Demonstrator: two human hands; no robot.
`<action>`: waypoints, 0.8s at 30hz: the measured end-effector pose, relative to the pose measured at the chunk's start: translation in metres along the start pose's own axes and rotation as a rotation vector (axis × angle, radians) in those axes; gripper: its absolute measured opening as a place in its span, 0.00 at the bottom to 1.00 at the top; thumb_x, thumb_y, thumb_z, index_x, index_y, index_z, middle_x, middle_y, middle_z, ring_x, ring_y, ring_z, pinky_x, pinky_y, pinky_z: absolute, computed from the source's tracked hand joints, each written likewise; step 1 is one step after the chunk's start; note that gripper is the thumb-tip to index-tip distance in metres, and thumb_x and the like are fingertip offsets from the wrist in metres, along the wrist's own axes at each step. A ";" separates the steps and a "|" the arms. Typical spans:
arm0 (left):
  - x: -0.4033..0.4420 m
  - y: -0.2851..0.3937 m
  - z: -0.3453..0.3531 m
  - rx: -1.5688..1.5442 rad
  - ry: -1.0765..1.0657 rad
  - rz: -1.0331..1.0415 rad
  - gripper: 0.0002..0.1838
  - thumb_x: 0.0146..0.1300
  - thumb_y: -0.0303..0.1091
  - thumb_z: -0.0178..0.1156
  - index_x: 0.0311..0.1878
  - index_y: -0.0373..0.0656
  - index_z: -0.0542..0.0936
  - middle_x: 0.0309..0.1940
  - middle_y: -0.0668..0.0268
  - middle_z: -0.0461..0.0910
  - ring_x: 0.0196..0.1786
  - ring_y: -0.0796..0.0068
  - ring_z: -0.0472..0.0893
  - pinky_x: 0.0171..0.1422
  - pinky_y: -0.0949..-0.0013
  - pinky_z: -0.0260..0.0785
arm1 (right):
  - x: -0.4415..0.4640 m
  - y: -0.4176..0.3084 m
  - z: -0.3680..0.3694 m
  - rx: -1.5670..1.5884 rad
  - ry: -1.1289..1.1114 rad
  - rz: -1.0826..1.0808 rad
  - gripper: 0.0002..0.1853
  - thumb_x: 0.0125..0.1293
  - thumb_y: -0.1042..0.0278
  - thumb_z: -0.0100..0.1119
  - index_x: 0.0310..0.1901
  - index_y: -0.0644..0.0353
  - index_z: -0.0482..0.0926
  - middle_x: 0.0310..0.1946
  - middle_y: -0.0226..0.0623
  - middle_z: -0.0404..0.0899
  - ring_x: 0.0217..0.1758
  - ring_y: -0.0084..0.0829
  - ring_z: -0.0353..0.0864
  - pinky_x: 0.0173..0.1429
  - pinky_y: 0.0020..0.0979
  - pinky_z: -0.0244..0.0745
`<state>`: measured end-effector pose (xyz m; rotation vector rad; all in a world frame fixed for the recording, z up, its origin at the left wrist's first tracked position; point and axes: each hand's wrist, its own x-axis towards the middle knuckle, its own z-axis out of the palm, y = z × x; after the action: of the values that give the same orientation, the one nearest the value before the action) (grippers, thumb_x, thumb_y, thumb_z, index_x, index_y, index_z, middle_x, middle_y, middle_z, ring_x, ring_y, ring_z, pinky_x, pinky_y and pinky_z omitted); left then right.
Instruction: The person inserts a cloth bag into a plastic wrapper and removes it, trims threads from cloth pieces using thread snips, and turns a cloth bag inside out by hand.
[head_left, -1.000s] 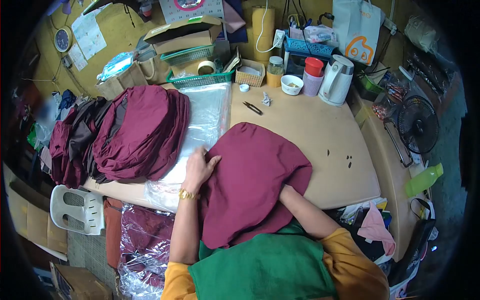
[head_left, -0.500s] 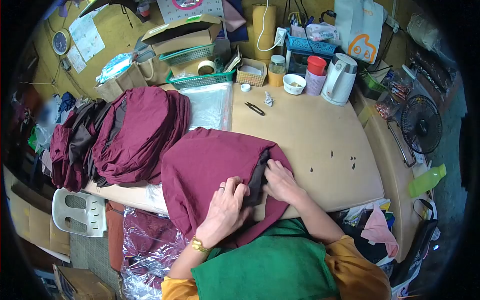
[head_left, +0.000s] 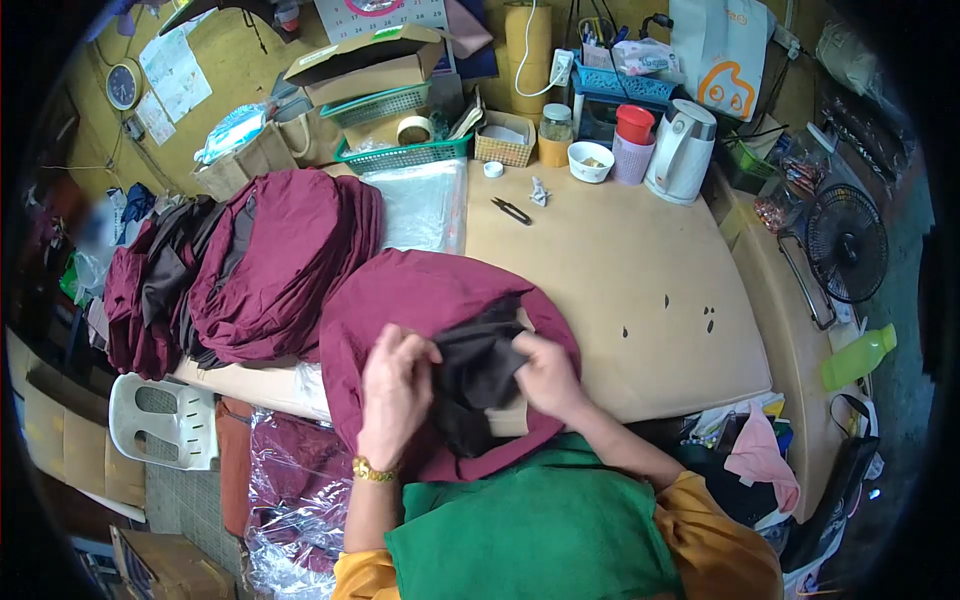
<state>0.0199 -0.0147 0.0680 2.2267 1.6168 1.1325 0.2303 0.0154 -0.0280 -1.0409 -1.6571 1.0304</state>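
Observation:
A maroon cloth piece (head_left: 400,290) with a black lining (head_left: 480,360) lies in front of me on the tan tabletop, forming a rounded shape with an opening. My left hand (head_left: 395,385), a gold watch on its wrist, is closed with bent fingers at the left edge of the black lining. At the lining's right edge, my right hand (head_left: 548,375) is closed on the black fabric. The lining is stretched between both hands. Some of the tabletop shows through the opening. The exact fingertip contact of my left hand is partly hidden.
Folded maroon and black pieces (head_left: 270,270) are heaped at the left. Thread snips (head_left: 512,211) lie beyond the cloth. A white kettle (head_left: 680,155), a white bowl (head_left: 590,163) and baskets line the back. A white plastic stool (head_left: 195,430) stands at lower left.
My left hand has moved up and left, away from my right hand. The black lining has been pulled wide and shows much more. My right hand has shifted slightly down.

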 end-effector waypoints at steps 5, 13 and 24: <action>0.011 0.012 -0.022 0.199 0.209 0.136 0.17 0.48 0.12 0.53 0.37 0.41 0.85 0.38 0.58 0.80 0.40 0.57 0.79 0.44 0.60 0.69 | 0.000 -0.014 0.008 1.041 0.253 0.000 0.12 0.72 0.70 0.53 0.55 0.59 0.76 0.47 0.36 0.82 0.47 0.30 0.82 0.58 0.32 0.77; 0.003 0.046 -0.012 0.118 -0.125 0.198 0.24 0.49 0.15 0.53 0.51 0.39 0.83 0.52 0.61 0.81 0.47 0.58 0.81 0.52 0.62 0.76 | 0.000 -0.003 0.038 1.187 -0.174 0.200 0.20 0.66 0.65 0.63 0.59 0.56 0.74 0.52 0.31 0.80 0.53 0.27 0.80 0.59 0.32 0.77; -0.006 0.049 -0.026 0.074 -0.052 0.141 0.33 0.47 0.12 0.52 0.62 0.35 0.76 0.66 0.57 0.73 0.56 0.55 0.82 0.58 0.62 0.77 | 0.043 0.009 -0.015 1.063 -0.247 0.301 0.22 0.74 0.54 0.48 0.64 0.54 0.72 0.60 0.40 0.77 0.59 0.37 0.78 0.66 0.40 0.73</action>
<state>0.0386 -0.0473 0.1091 2.4294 1.5268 1.0538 0.2360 0.0614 -0.0221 -0.4342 -0.8600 1.9804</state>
